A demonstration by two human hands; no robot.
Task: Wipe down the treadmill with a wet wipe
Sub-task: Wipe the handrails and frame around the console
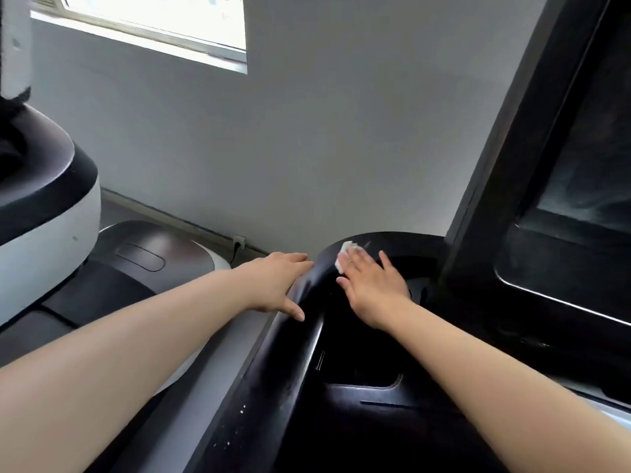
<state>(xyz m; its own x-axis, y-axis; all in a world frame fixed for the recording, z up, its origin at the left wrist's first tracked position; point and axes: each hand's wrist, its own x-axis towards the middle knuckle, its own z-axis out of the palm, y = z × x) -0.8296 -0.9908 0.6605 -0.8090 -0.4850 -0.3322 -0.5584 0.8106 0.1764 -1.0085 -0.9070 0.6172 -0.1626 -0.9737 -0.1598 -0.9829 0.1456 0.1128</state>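
Item: my right hand [372, 288], fingers flat, presses small white wet wipe [345, 254] onto glossy black treadmill console [307, 370]; my left hand [276, 285], fingers hidden, grip unclear, braces its edge for steadiness

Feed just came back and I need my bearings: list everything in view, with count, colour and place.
treadmill console: one, glossy black, centre to lower right, under both hands
console screen: one, dark, black-framed, upper right
wet wipe: one, white, on the console's far rim, under the right fingers
neighbouring machine: one, white and black, left edge
wall: grey, behind the machines
window: one, bright, upper left
cable: one, dark, at the wall's foot
left hand: one, bare, fingers over the console's left edge
right hand: one, bare, flat, presses the wipe
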